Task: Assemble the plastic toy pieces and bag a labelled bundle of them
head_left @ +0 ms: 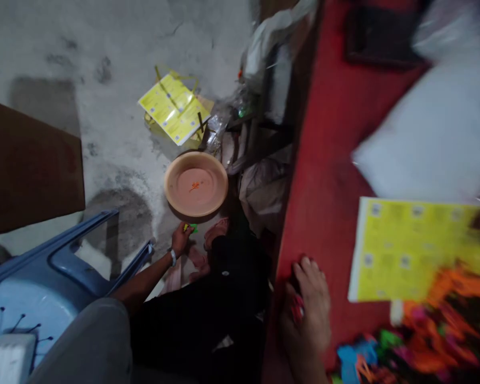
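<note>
My left hand (181, 238), with a band on its wrist, reaches down low near the floor. Its fingers are closed on a small green and yellow piece (192, 228), too small to name. Just beyond it stands a round pinkish-tan basin (196, 209) with a few thin orange bits (194, 186) at its bottom. On the edge of the red table (336, 133) rests my right hand (310, 304). A small red object (297, 308) is held between its thumb and fingers, mostly hidden.
Yellow printed sheets lie on the floor (174, 106) and on the table (400, 250). Beside the table sheet is a blurred colourful heap (436, 336). A white plastic bag (432, 138) lies behind. Left are a blue plastic stool (64, 272) and cardboard box (32, 170).
</note>
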